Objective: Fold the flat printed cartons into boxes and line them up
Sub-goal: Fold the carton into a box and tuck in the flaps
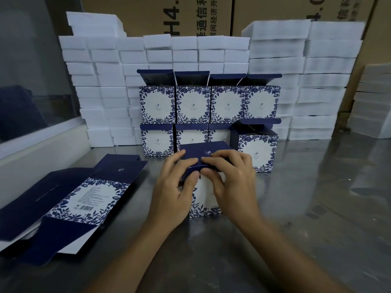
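Most of the carton (206, 166) being folded is hidden behind the two hands; only its navy top panel with a small pale emblem, part of a white front and a strip of blue floral print at the bottom edge show. Whether its base rests on the steel table (306, 197) cannot be told. The left hand (173, 187) grips the carton's left side, thumb curled against the front and fingers bent over the top edge. The right hand (230, 176) grips the right side, thumb on the front and fingers curled over the navy lid, its fingertips nearly meeting those of the left hand. Both forearms run out of the picture at the bottom.

Just beyond the hands stand the finished boxes (209, 115), two rows stacked one on the other, the upper row with navy flaps raised; the lower row is partly covered by the held carton. Left of the left hand lies a pile of flat cartons (84, 197), its near end cut off. Behind everything rise stacks of white foam blocks (105, 81), and above them brown shipping cases (190, 13) with print cut off at the top.
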A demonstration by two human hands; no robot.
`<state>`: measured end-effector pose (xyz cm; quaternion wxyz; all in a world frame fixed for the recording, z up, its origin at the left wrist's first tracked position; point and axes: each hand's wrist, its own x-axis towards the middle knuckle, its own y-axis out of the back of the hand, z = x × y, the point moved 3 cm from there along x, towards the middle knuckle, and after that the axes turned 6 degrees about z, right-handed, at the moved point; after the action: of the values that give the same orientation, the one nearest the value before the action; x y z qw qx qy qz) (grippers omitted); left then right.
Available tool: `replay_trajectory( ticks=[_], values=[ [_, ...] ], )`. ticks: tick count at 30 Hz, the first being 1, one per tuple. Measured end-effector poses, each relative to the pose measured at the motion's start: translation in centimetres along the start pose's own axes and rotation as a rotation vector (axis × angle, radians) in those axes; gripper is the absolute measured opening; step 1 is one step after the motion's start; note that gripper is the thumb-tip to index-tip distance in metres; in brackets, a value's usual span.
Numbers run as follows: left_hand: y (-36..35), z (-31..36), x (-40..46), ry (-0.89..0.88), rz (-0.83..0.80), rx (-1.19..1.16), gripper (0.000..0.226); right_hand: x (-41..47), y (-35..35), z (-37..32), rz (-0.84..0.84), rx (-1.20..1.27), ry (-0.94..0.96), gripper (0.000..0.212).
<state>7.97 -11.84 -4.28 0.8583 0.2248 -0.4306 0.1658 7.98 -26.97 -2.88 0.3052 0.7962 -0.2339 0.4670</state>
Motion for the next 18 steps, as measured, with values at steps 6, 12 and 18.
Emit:
replay_trajectory(
  ticks=[6, 12, 18],
  values=[
    [0.0, 0.3, 0.3, 0.066, 0.05, -0.055, 0.027, 0.1, 0.4, 1.2, 0.039, 0.049, 0.079, 0.02],
    [0.1, -0.1, 0.4, 0.084, 0.053, -0.057, 0.027, 0.4, 0.4, 1.7, 0.085, 0.147, -0.043, 0.01],
    [0.5, -0.7, 0.7, 0.099, 0.09, -0.037, 0.026, -0.1, 0.3, 3.4, 0.123, 0.24, -0.169, 0.019]
  ],
)
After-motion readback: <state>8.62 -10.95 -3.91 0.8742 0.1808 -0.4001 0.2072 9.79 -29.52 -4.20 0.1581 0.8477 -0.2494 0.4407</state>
